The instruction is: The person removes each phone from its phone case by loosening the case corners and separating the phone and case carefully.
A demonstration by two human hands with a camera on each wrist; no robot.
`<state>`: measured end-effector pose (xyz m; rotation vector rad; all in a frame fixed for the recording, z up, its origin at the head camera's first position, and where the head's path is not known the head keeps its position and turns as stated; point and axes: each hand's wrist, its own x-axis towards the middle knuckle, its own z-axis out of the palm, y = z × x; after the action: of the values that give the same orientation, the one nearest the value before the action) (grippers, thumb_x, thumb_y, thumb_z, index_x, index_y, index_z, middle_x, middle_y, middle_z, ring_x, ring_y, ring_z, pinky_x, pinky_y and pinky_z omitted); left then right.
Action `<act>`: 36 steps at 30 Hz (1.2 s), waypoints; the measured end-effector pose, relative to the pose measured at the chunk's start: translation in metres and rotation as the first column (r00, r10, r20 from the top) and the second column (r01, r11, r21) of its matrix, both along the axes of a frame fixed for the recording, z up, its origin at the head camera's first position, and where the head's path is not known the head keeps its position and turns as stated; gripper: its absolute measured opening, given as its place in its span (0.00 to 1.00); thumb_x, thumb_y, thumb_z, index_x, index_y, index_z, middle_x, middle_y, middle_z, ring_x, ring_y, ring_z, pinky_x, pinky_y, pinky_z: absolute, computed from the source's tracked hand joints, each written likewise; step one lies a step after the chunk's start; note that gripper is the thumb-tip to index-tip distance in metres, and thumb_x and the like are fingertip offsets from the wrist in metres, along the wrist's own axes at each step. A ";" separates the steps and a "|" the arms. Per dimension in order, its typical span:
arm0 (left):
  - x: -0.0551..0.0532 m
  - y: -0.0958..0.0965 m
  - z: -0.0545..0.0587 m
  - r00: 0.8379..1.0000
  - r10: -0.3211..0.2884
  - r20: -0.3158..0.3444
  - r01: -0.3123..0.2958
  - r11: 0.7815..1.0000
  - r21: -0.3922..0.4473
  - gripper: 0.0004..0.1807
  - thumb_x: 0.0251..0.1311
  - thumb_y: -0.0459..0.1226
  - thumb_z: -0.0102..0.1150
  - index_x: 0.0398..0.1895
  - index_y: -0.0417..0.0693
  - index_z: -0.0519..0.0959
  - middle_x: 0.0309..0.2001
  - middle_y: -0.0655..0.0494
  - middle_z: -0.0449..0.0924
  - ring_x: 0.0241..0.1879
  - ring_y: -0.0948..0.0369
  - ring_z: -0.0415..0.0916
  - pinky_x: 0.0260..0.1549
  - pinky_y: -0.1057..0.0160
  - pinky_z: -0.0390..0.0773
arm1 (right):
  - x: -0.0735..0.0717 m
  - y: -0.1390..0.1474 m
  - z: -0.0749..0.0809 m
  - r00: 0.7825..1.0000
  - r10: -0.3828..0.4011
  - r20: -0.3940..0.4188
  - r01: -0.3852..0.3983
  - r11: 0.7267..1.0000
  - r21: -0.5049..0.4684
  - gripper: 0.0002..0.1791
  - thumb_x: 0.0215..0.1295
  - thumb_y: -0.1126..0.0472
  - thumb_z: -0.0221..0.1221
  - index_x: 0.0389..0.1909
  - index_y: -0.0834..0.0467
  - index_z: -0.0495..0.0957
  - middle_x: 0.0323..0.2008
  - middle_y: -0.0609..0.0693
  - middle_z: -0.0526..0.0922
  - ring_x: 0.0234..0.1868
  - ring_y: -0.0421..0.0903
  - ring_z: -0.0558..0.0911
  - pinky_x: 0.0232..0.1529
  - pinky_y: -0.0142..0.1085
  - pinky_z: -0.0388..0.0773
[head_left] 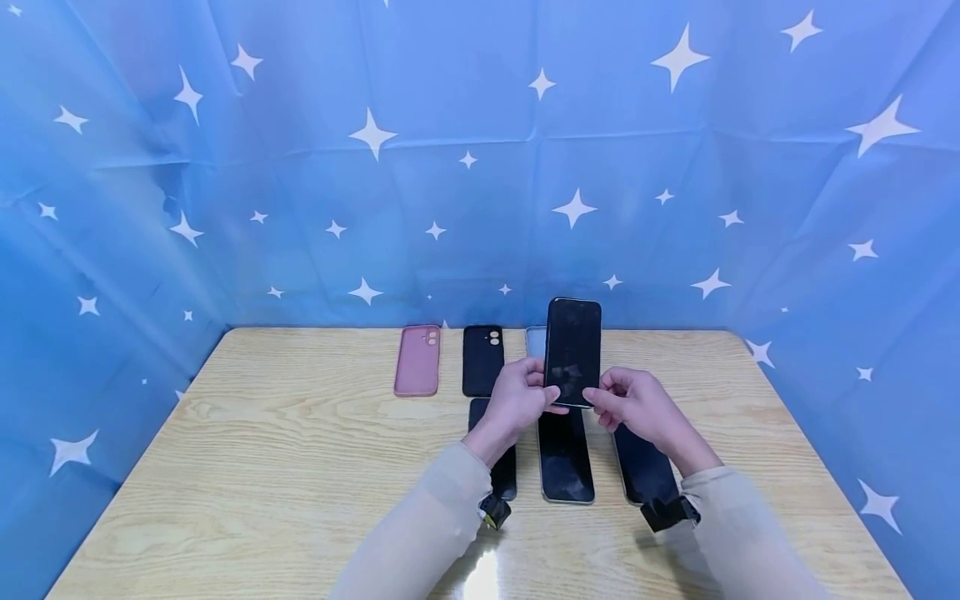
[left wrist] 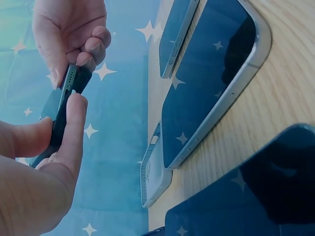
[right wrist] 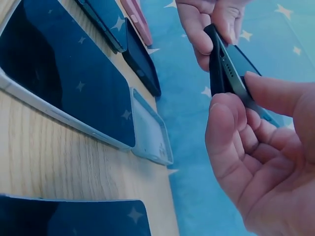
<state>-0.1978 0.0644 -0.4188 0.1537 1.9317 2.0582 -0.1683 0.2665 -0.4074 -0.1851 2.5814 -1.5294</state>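
Observation:
A black-screened phone [head_left: 573, 346] is held up, screen facing me, above the far part of the table. My left hand [head_left: 517, 398] pinches its lower left corner, thumb on the front and fingers behind. At the lower right corner my right hand [head_left: 633, 406] pinches it the same way. In the right wrist view a black phone case [right wrist: 215, 71] sits against the phone's back, with a gap between case and phone edge at the bottom end. Behind the held phone, a light blue phone case [head_left: 536, 342] on the table is partly hidden.
Near the back edge lie a pink phone case [head_left: 417, 362] and another black phone case [head_left: 482, 358]. Closer in are three dark phones: a left one [head_left: 506, 475] partly under my left arm, a middle one [head_left: 566, 467] and a right one [head_left: 647, 467]. A blue starry curtain [head_left: 480, 208] hangs behind.

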 end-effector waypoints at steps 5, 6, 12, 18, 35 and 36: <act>-0.001 -0.001 -0.001 1.000 -0.018 0.004 0.018 1.000 0.004 0.07 0.67 0.20 0.58 0.45 0.34 0.78 0.34 0.46 0.82 0.33 0.54 0.86 0.47 0.43 0.88 | -0.001 0.002 0.000 0.999 0.009 0.044 -0.007 0.998 -0.059 0.14 0.76 0.62 0.60 0.33 0.69 0.74 0.27 0.59 0.82 0.27 0.48 0.84 0.32 0.44 0.90; -0.002 -0.002 -0.001 1.000 -0.021 0.002 0.021 1.000 0.003 0.07 0.67 0.20 0.58 0.45 0.34 0.78 0.33 0.46 0.82 0.33 0.54 0.86 0.47 0.43 0.88 | -0.001 0.003 0.000 0.998 0.015 0.053 -0.011 0.997 -0.070 0.14 0.76 0.62 0.60 0.34 0.69 0.74 0.28 0.60 0.83 0.27 0.49 0.85 0.34 0.44 0.90; -0.004 -0.003 -0.002 1.000 -0.023 0.012 0.023 1.000 0.015 0.10 0.68 0.21 0.57 0.49 0.35 0.78 0.38 0.45 0.84 0.37 0.52 0.88 0.49 0.43 0.87 | -0.002 0.009 0.002 0.996 0.033 0.086 -0.019 0.987 -0.159 0.15 0.78 0.62 0.57 0.35 0.70 0.71 0.33 0.66 0.87 0.32 0.58 0.90 0.40 0.44 0.91; -0.004 -0.004 -0.001 0.999 -0.037 0.012 0.037 0.999 0.030 0.10 0.69 0.21 0.56 0.50 0.34 0.78 0.41 0.43 0.84 0.38 0.51 0.88 0.50 0.43 0.87 | 0.000 0.012 -0.002 0.996 0.039 0.082 -0.020 0.976 -0.215 0.14 0.79 0.62 0.56 0.36 0.70 0.70 0.33 0.65 0.85 0.31 0.54 0.89 0.40 0.39 0.91; -0.004 -0.007 0.000 0.998 -0.065 0.010 0.065 0.998 0.009 0.08 0.70 0.22 0.55 0.48 0.34 0.77 0.38 0.44 0.82 0.38 0.51 0.87 0.51 0.43 0.86 | 0.002 0.016 -0.011 0.998 0.002 0.057 0.014 0.960 -0.279 0.11 0.80 0.64 0.53 0.42 0.71 0.70 0.32 0.59 0.87 0.31 0.48 0.89 0.41 0.41 0.91; -0.004 -0.007 0.000 0.998 -0.067 0.013 0.067 0.998 0.007 0.08 0.70 0.22 0.55 0.48 0.34 0.77 0.38 0.45 0.81 0.39 0.51 0.87 0.51 0.44 0.87 | 0.003 0.016 -0.012 0.999 -0.003 0.048 0.017 0.959 -0.283 0.11 0.80 0.65 0.52 0.42 0.72 0.70 0.32 0.59 0.87 0.30 0.48 0.89 0.40 0.41 0.91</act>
<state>-0.2022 0.0575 -0.4188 0.2037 1.8860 2.0175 -0.1658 0.2829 -0.4195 -0.1622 2.3203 -1.8787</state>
